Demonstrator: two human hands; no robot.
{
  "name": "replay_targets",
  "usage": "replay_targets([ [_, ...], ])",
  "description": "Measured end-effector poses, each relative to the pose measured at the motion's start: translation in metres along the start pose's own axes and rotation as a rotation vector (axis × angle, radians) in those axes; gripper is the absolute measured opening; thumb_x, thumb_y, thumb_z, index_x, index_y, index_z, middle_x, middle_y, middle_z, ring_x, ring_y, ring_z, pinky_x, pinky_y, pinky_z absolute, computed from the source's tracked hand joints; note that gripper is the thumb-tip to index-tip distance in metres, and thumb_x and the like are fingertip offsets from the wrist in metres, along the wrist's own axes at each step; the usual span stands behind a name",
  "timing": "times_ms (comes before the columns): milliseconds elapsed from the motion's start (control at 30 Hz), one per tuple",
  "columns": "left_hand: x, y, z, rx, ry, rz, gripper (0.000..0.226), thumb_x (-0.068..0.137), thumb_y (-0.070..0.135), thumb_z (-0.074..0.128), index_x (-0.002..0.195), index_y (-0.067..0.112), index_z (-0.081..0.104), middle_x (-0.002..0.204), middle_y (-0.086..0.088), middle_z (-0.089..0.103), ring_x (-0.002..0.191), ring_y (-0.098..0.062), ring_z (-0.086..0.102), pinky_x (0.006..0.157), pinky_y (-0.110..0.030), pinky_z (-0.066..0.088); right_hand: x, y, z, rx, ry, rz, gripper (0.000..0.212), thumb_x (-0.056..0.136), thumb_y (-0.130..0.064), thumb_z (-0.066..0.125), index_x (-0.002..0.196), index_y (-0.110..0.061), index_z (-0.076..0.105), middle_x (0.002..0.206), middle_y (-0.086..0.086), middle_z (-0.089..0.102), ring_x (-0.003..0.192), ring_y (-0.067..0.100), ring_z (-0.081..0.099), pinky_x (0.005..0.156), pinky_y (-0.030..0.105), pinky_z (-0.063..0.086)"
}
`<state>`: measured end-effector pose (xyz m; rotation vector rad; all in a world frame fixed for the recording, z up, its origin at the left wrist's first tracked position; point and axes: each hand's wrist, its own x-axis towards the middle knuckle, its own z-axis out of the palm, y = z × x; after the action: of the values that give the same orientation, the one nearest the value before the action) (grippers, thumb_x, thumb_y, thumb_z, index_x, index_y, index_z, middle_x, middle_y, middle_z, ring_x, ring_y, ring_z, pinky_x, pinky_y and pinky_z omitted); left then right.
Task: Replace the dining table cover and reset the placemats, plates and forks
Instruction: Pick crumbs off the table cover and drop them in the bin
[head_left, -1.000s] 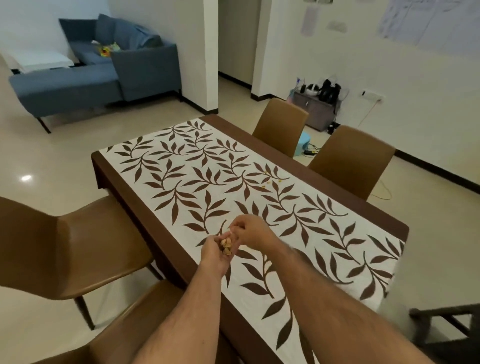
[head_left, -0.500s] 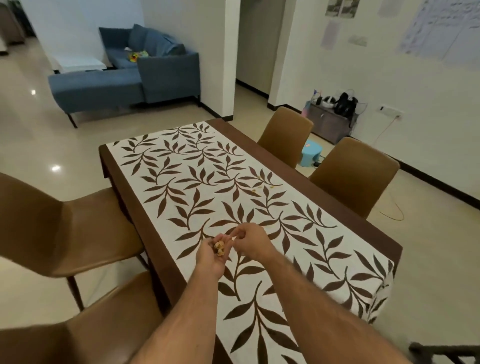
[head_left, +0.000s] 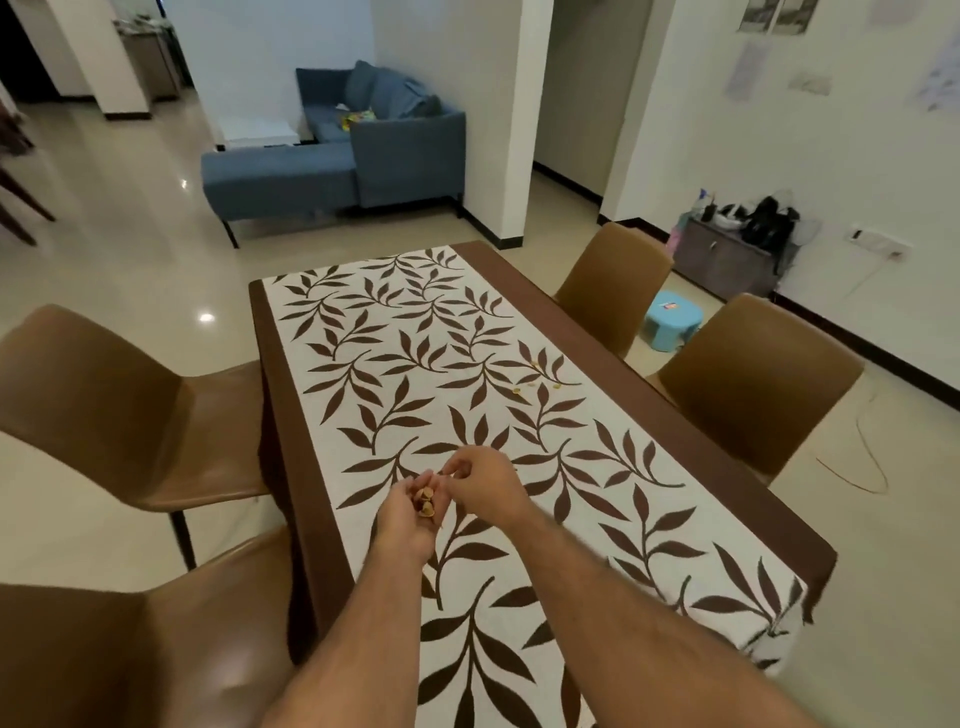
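A white table cover with a brown leaf print (head_left: 395, 374) lies over the dark brown dining table (head_left: 675, 441). My left hand (head_left: 408, 517) is cupped palm up over the cover's near middle and holds several small tan shell-like scraps (head_left: 426, 503). My right hand (head_left: 480, 486) sits right beside it, fingers curled with the tips pinched together at the left palm. A few more tan scraps (head_left: 530, 387) lie loose on the cover farther right. No placemats, plates or forks are in view.
Two brown chairs (head_left: 119, 410) stand at the table's left side and two more (head_left: 748, 384) at its right. A blue stool (head_left: 672, 317) sits on the floor behind them. A blue sofa (head_left: 337, 150) stands beyond the table, a low cabinet (head_left: 727, 257) by the right wall.
The camera has lifted and swung left, showing more of the room. Both hands stay together over the cover, the right fingers still working at the left palm.
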<state>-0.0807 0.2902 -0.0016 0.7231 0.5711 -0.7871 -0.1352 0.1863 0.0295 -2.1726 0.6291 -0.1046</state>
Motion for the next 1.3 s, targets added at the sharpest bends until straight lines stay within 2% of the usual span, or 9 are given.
replay_targets([
  [133,0.003,-0.022,0.021,0.008,-0.033,0.025,0.022,0.098,0.012,0.046,0.088,0.000,0.061,0.088,-0.015,0.065,0.075,-0.021,0.068,0.061,-0.028,0.061,0.008,0.021,-0.026,-0.021,-0.007,0.030,0.009,0.083,-0.017,0.068,0.092,-0.018,0.068,0.081,-0.004,0.065,0.077,0.012,0.065,0.061,0.024,0.055],
  [200,0.005,-0.036,0.029,0.010,-0.040,0.026,0.022,0.098,0.014,0.046,0.094,-0.001,0.062,0.093,-0.017,0.066,0.074,-0.023,0.071,0.056,-0.029,0.060,0.013,0.034,-0.042,-0.011,-0.009,0.038,0.008,0.083,-0.020,0.071,0.090,-0.019,0.067,0.082,0.000,0.067,0.077,0.016,0.068,0.060,0.027,0.057],
  [300,0.017,-0.057,0.043,-0.010,0.034,0.073,0.025,0.100,0.015,0.045,0.103,-0.003,0.062,0.097,-0.019,0.067,0.083,-0.026,0.071,0.062,-0.032,0.061,0.024,0.059,-0.064,0.033,-0.035,0.040,0.014,0.084,-0.022,0.072,0.094,-0.014,0.068,0.084,0.005,0.070,0.077,0.020,0.070,0.060,0.031,0.059],
  [367,0.022,-0.074,0.052,-0.021,0.063,0.108,0.025,0.100,0.014,0.043,0.101,-0.003,0.061,0.092,-0.019,0.066,0.084,-0.025,0.069,0.063,-0.031,0.062,0.031,0.081,-0.076,0.014,-0.071,0.011,0.008,0.085,-0.021,0.069,0.090,-0.016,0.067,0.083,0.003,0.069,0.076,0.020,0.071,0.064,0.036,0.061],
  [500,0.043,-0.130,0.078,-0.034,0.163,0.162,0.024,0.100,0.014,0.044,0.088,0.002,0.060,0.077,-0.013,0.063,0.072,-0.020,0.065,0.053,-0.026,0.059,0.052,0.138,-0.115,-0.007,-0.143,-0.021,0.012,0.083,-0.027,0.068,0.088,-0.016,0.069,0.084,0.000,0.069,0.077,0.018,0.070,0.071,0.040,0.061],
  [667,0.054,-0.178,0.108,-0.022,0.212,0.149,0.026,0.102,0.022,0.042,0.092,0.004,0.058,0.075,-0.011,0.062,0.064,-0.016,0.061,0.049,-0.022,0.054,0.068,0.184,-0.166,-0.001,-0.176,-0.020,0.006,0.085,-0.024,0.066,0.082,-0.019,0.067,0.080,0.001,0.068,0.075,0.018,0.068,0.072,0.037,0.059],
  [800,0.057,-0.182,0.132,-0.013,0.215,0.181,0.024,0.101,0.019,0.043,0.090,0.005,0.059,0.074,-0.011,0.060,0.062,-0.016,0.060,0.050,-0.021,0.055,0.085,0.199,-0.189,-0.011,-0.203,-0.011,0.004,0.086,-0.025,0.066,0.083,-0.023,0.066,0.085,-0.004,0.068,0.081,0.015,0.069,0.077,0.039,0.061],
  [967,0.078,-0.176,0.143,0.011,0.232,0.180,0.027,0.102,0.025,0.046,0.094,0.004,0.062,0.079,-0.012,0.063,0.065,-0.017,0.063,0.054,-0.024,0.056,0.101,0.211,-0.200,0.023,-0.198,0.067,0.007,0.088,-0.026,0.066,0.093,-0.020,0.066,0.085,0.001,0.069,0.077,0.015,0.070,0.064,0.030,0.062],
  [1300,0.114,-0.170,0.161,0.064,0.244,0.144,0.026,0.101,0.025,0.047,0.094,0.005,0.063,0.074,-0.012,0.064,0.064,-0.017,0.062,0.067,-0.025,0.055,0.138,0.234,-0.218,0.020,-0.176,0.128,0.010,0.090,-0.024,0.067,0.098,-0.017,0.067,0.089,0.001,0.069,0.076,0.014,0.068,0.068,0.026,0.060],
])
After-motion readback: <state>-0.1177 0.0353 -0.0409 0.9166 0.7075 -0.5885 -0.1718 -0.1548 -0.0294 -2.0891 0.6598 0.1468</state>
